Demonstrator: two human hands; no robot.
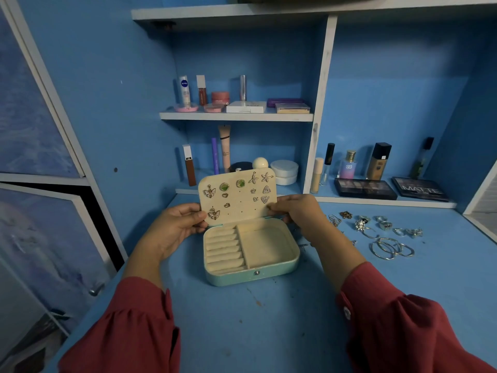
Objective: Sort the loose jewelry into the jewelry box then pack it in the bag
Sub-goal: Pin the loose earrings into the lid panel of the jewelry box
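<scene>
The light, stiff jewelry box lid is pinched at both edges by the left hand and right hand; the small, slippery rings are best pinched singly.

Jewelry box sits at table centre, with its lid standing at the 12 o'clock edge and earrings pinned on it. Ring rolls occupy the 9 o'clock compartment. Loose jewelry lies at 3 o'clock. Cosmetics stand on shelves at 12 o'clock.
</scene>
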